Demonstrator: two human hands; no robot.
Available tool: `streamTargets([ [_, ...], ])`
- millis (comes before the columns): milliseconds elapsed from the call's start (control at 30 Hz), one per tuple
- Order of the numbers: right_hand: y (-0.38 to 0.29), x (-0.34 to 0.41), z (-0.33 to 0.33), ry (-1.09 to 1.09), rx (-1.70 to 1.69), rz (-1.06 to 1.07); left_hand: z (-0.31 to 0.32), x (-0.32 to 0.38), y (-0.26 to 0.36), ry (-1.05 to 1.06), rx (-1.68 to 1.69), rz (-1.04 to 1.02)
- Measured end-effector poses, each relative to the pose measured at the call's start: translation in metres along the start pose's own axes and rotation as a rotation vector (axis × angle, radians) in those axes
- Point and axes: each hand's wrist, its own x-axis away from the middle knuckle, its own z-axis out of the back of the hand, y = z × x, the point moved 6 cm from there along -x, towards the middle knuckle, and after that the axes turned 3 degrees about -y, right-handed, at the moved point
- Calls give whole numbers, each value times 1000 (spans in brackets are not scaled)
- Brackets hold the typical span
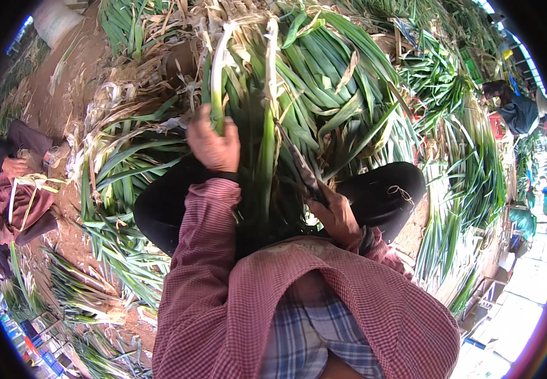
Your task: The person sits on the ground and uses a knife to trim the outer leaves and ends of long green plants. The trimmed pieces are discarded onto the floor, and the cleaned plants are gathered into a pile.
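Note:
My left hand [214,142] is at a leek [218,71] with a white shank, its fingers spread around the green part; whether it grips the leek is unclear. My right hand [335,213] is closed on the dark handle of a long knife [299,158], whose narrow blade points up and left. Beside the blade, a second leek [270,94] with a pale shank lies upright in the view, over the heap. A large heap of green leeks [323,66] spreads in front of my bent legs, with dry husks and leaves among it.
More leeks [126,166] lie to the left, and long bundles [472,175] on the right. At the far left sits another person [10,189] in a checked garment, a hand near pale strands. A white sack [58,21] stands at the upper left on brown ground.

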Motion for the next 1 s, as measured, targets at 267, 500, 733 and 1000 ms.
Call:
streamTargets([
  [267, -6, -95, 23, 183, 52, 260, -106, 44, 21, -883, -155, 294],
  [500, -3, -197, 38, 221, 169, 299, -133, 74, -66, -974, 558, 767],
  [733, -3, -305, 53, 394, 427, 145, -110, 76, -44, -847, 815, 1020],
  [1000, -18, -145, 16, 79, 205, 195, -99, 73, -36, -711, 1010, 1010],
])
